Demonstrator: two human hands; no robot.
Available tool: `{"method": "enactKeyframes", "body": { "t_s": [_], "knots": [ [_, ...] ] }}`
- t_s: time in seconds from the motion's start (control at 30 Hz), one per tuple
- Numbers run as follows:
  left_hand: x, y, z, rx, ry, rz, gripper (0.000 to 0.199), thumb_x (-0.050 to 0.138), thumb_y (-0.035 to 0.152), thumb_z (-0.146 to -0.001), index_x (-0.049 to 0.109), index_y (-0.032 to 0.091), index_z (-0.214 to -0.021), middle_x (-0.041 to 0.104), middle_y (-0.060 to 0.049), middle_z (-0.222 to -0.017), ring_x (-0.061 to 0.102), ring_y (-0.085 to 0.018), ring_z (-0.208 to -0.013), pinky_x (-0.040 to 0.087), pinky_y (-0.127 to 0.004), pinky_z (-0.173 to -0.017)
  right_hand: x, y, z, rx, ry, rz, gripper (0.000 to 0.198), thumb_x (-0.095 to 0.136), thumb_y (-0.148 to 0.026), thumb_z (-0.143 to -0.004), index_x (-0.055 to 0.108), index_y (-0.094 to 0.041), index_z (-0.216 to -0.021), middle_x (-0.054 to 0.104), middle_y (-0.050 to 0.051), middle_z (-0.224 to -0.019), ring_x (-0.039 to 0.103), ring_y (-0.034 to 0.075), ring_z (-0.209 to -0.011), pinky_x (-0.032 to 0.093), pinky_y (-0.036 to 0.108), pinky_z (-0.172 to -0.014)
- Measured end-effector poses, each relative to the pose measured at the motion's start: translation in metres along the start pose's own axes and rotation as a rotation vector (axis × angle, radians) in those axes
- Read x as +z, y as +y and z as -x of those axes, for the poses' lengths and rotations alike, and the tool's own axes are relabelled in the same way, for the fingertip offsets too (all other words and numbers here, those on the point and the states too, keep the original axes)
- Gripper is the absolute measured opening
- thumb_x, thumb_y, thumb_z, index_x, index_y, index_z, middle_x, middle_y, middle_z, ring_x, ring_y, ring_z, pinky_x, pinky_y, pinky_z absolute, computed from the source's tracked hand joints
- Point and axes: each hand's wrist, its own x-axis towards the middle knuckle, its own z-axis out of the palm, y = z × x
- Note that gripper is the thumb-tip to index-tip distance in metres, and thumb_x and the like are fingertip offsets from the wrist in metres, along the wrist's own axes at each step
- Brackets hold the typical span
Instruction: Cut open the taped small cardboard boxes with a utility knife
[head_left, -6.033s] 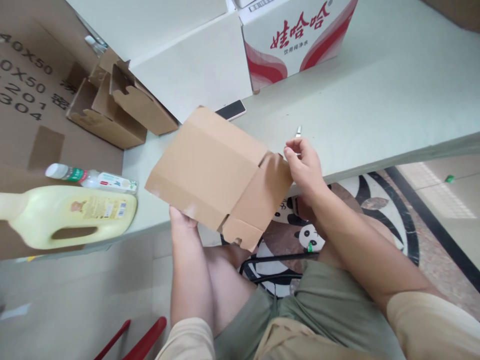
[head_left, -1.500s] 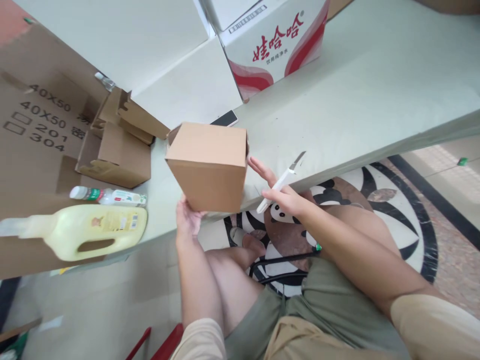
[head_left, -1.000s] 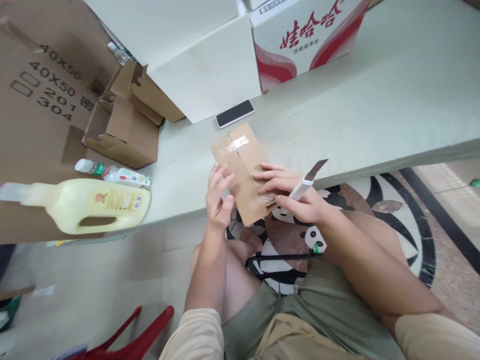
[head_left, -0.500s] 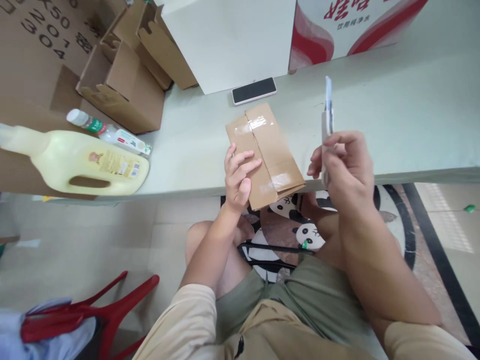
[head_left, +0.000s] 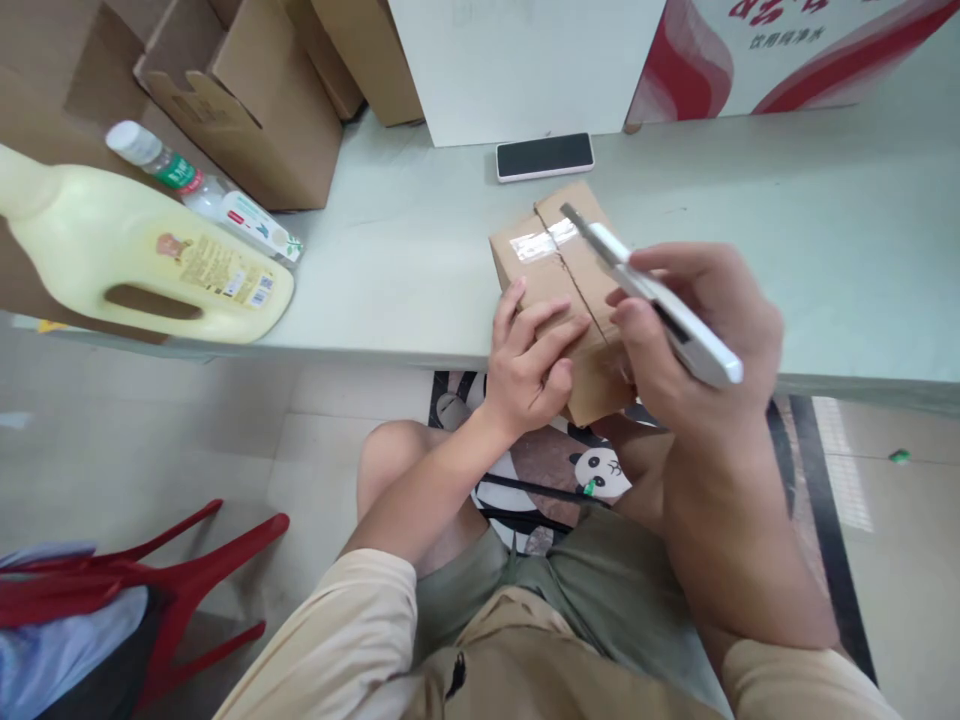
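Observation:
A small brown cardboard box (head_left: pixel 555 285) lies at the table's front edge, its near end sticking out past it. Clear tape crosses the seam between its top flaps. My left hand (head_left: pixel 531 360) holds the box from the near left, fingers spread over the top flap. In my right hand (head_left: pixel 697 320) is a white utility knife (head_left: pixel 679 330) with its blade out. The blade points up and left, over the taped far part of the seam; whether it touches the tape I cannot tell. Right-hand fingers hide the box's right side.
A phone (head_left: pixel 545 157) lies behind the box, before a white carton (head_left: pixel 525 70) and a red-and-white carton (head_left: pixel 765 60). At left are a yellow jug (head_left: pixel 150 250), a clear bottle (head_left: pixel 217 200) and open cardboard boxes (head_left: pixel 277 110). A red chair (head_left: pixel 187 570) stands lower left.
My right hand has brought the knife left over the box, turning it from upright to slanted. The box, with my left hand on it, now sits turned and more level. The view has shifted.

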Motion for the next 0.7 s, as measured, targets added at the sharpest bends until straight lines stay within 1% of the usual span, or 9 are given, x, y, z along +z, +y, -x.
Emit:
{"method": "enactKeyframes", "body": {
  "t_s": [0.1,0.27,0.4,0.5,0.53,0.57,0.6,0.67,0.7],
  "knots": [
    [0.000,0.001,0.001,-0.014,-0.044,-0.008,0.045,0.028,0.040,-0.105,0.063,0.023,-0.128,0.065,-0.010,-0.131,0.061,-0.023,-0.128,0.027,-0.055,-0.129,0.007,0.002,-0.007,-0.024,-0.095,0.093,0.025,0.058,-0.043,-0.096,0.066,-0.027,-0.114,0.072,0.003,-0.090,0.069,0.017,-0.076,0.059,0.034,-0.076],
    [0.000,-0.002,0.004,-0.048,-0.060,-0.007,0.047,0.027,0.043,-0.105,0.065,0.026,-0.127,0.065,-0.007,-0.133,0.058,-0.022,-0.133,0.029,-0.053,-0.129,0.010,0.007,-0.009,-0.065,-0.071,0.202,0.024,0.059,-0.040,-0.096,0.069,-0.027,-0.113,0.073,0.004,-0.086,0.069,0.019,-0.074,0.060,0.036,-0.076],
    [0.003,-0.003,0.004,-0.083,-0.079,-0.009,0.051,0.028,0.046,-0.104,0.068,0.023,-0.125,0.066,-0.009,-0.132,0.048,-0.027,-0.143,0.030,-0.054,-0.128,0.016,0.005,-0.009,-0.066,-0.073,0.263,0.023,0.058,-0.038,-0.095,0.069,-0.027,-0.112,0.073,0.005,-0.090,0.069,0.021,-0.080,0.059,0.038,-0.080],
    [0.003,-0.003,0.002,-0.073,-0.052,-0.004,0.049,0.029,0.045,-0.104,0.068,0.022,-0.123,0.066,-0.009,-0.131,0.048,-0.027,-0.143,0.031,-0.054,-0.127,0.020,0.007,-0.009,-0.084,-0.044,0.302,0.015,0.059,-0.033,-0.093,0.070,-0.026,-0.101,0.071,0.003,-0.082,0.067,0.020,-0.074,0.056,0.037,-0.072],
    [0.003,-0.003,0.001,-0.061,-0.032,-0.001,0.047,0.031,0.044,-0.104,0.068,0.022,-0.123,0.066,-0.008,-0.131,0.048,-0.027,-0.142,0.032,-0.053,-0.127,0.019,0.009,-0.007,-0.122,0.022,0.292,0.013,0.060,-0.032,-0.092,0.070,-0.026,-0.095,0.069,0.002,-0.076,0.064,0.018,-0.069,0.054,0.036,-0.066],
    [0.002,-0.003,0.001,-0.048,-0.009,0.002,0.045,0.033,0.043,-0.103,0.067,0.023,-0.123,0.066,-0.008,-0.130,0.050,-0.026,-0.140,0.033,-0.052,-0.126,0.014,0.012,-0.005,-0.193,0.128,0.266,0.011,0.060,-0.031,-0.090,0.069,-0.026,-0.087,0.065,0.000,-0.070,0.061,0.017,-0.063,0.051,0.035,-0.062],
    [0.001,-0.003,0.000,-0.032,0.014,0.007,0.043,0.034,0.041,-0.103,0.067,0.024,-0.124,0.066,-0.007,-0.130,0.052,-0.025,-0.138,0.033,-0.051,-0.126,0.008,0.015,-0.001,-0.289,0.249,0.233,0.015,0.060,-0.034,-0.090,0.066,-0.026,-0.078,0.061,-0.001,-0.064,0.056,0.015,-0.057,0.048,0.036,-0.060],
    [-0.001,-0.005,0.000,-0.019,0.026,0.012,0.041,0.034,0.040,-0.103,0.066,0.025,-0.124,0.066,-0.007,-0.129,0.056,-0.023,-0.132,0.032,-0.050,-0.127,-0.013,0.021,0.006,-0.484,0.477,0.137,0.033,0.059,-0.043,-0.087,0.054,-0.025,-0.060,0.050,-0.002,-0.056,0.048,0.012,-0.050,0.045,0.037,-0.056],
    [-0.002,-0.006,0.000,-0.023,0.016,0.007,0.042,0.032,0.040,-0.104,0.065,0.025,-0.124,0.066,-0.007,-0.129,0.058,-0.022,-0.130,0.031,-0.051,-0.127,-0.025,0.023,0.011,-0.455,0.513,0.078,0.041,0.062,-0.048,-0.083,0.045,-0.023,-0.054,0.046,-0.002,-0.054,0.045,0.011,-0.048,0.045,0.038,-0.055]
  ]
}}
